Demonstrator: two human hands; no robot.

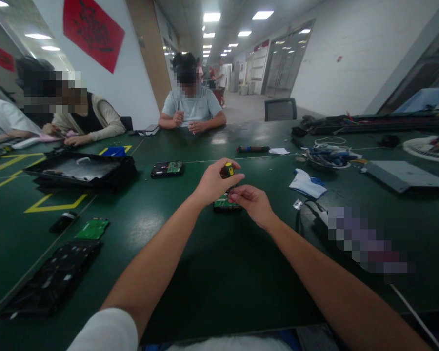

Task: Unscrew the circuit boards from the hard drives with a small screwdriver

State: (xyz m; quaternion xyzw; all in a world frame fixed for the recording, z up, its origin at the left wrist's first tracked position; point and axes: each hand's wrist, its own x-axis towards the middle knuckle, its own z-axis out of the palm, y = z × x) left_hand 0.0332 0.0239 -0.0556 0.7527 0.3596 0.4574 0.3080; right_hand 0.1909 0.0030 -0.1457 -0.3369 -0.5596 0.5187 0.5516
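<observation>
White sleeve (106, 331) lay nearest. Left hand (216, 181) grasped yellow-and-black screwdriver (229, 169); right hand (256, 204), fingers gathered alongside, hold indeterminable. Green circuit board (227, 204) sat beneath both. Step, apparently: screw work; next move seemingly called for steady pressure.

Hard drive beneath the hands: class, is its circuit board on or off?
On: the green circuit board sits atop the dark hard drive; whether it is screwed down, cannot tell.

No text is readable — black brush characters (95, 29) on the red sign (94, 36) are unclear.
</observation>
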